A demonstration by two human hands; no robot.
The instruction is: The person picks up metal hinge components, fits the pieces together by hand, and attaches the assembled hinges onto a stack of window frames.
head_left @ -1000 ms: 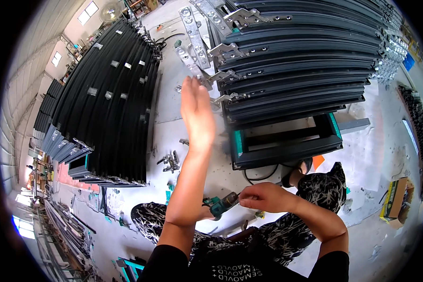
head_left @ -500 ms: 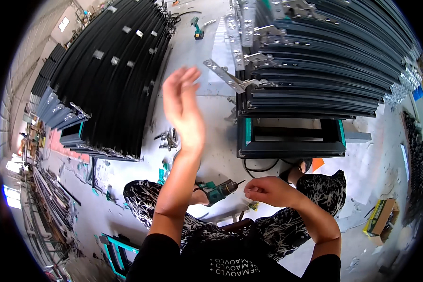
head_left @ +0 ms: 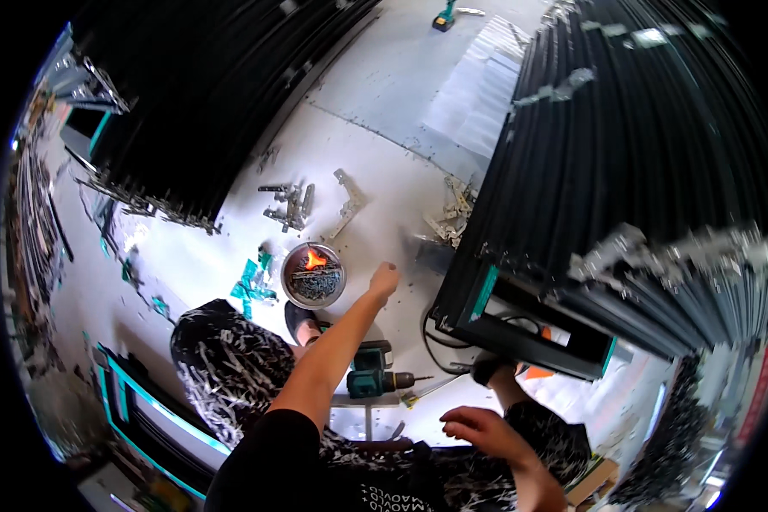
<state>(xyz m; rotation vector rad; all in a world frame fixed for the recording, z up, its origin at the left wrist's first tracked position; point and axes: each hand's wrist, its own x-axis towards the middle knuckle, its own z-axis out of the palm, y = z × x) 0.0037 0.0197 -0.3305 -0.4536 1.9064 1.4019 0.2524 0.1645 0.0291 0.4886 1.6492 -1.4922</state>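
My left hand (head_left: 385,281) reaches forward over the floor, to the right of a round metal bowl (head_left: 286,286) of screws. Its fingers curl under; whatever they might hold is hidden. Low over my right thigh, my right hand (head_left: 484,430) is empty, its fingers loosely bent and apart. Between my legs lies a teal and black cordless drill (head_left: 369,383) with a thin bit pointing right. Beyond the bowl are a loose metal hinge arm (head_left: 347,205) and a small heap of hinge hardware (head_left: 292,206). More metal hinge parts (head_left: 452,212) lie against the right stack.
Long black frames (head_left: 619,145) are stacked at right, with an open rectangular frame end (head_left: 542,324) nearest me. Another tall black stack (head_left: 188,94) stands at left. A black cable (head_left: 435,339) loops near my right foot. Another teal drill (head_left: 444,17) lies far ahead.
My left hand has come down from its raised position toward the floor. My view has turned and tilted down, bringing the bowl into sight. My right hand stays low and loosely bent.
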